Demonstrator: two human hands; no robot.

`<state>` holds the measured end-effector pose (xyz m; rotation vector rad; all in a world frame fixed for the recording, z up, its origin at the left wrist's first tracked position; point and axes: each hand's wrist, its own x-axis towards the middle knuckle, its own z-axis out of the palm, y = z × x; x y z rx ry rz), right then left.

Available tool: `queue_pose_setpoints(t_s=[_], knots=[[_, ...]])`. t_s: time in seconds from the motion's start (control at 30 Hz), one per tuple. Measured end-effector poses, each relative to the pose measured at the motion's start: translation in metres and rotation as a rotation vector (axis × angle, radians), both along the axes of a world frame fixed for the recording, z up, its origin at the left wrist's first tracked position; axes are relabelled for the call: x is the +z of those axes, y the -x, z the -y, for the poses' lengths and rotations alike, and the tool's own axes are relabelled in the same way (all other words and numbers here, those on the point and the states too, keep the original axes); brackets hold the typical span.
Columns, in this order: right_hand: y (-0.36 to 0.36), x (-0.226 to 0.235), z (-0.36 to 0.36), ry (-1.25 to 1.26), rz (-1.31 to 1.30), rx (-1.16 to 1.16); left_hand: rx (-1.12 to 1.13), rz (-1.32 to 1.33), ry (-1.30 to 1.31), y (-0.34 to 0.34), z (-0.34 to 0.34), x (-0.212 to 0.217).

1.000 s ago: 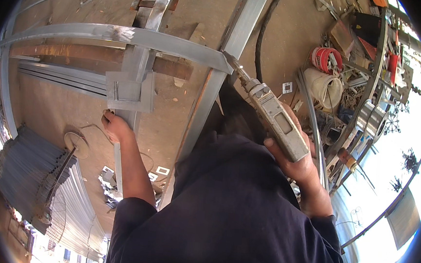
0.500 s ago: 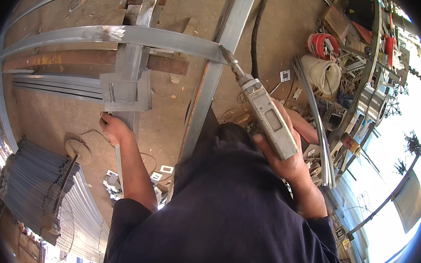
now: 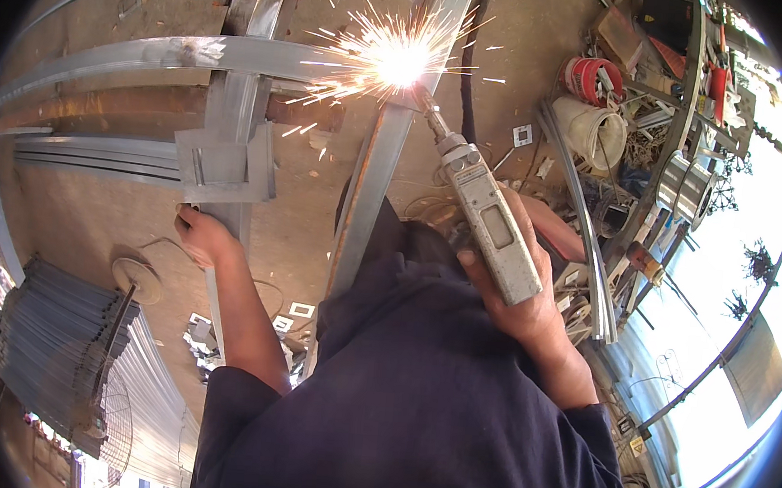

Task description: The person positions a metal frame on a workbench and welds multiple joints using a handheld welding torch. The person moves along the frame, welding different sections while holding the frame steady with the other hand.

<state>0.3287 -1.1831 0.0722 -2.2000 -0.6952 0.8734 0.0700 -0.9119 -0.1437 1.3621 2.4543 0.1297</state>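
The right hand (image 3: 522, 294) is wrapped tight around the grey body of an electrode holder (image 3: 488, 222), fingers closed over its lower end, with the tool slanting up and to the left. Its tip meets the metal frame (image 3: 241, 55) where a curved crossbar joins an upright bar, and a bright burst of sparks (image 3: 395, 58) flares at that joint. Left of the sparks and lower down the frame, the left hand (image 3: 203, 235) is closed on another upright bar, just under a flat bracket plate (image 3: 224, 164). Far below the frame's left end lies a stack of grey metal sheets (image 3: 57, 348).
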Motion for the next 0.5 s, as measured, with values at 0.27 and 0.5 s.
queue_pose_setpoints(t_s=[0.27, 0.5], knots=[[0.0016, 0.0043, -0.0031, 0.089, -0.046, -0.019, 0.008, -0.013, 0.004, 0.0023, -0.0009, -0.0024], [0.0047, 0.0034, 0.0017, 0.082, -0.032, 0.003, 0.016, 0.000, 0.020, 0.0016, -0.0010, -0.0006]])
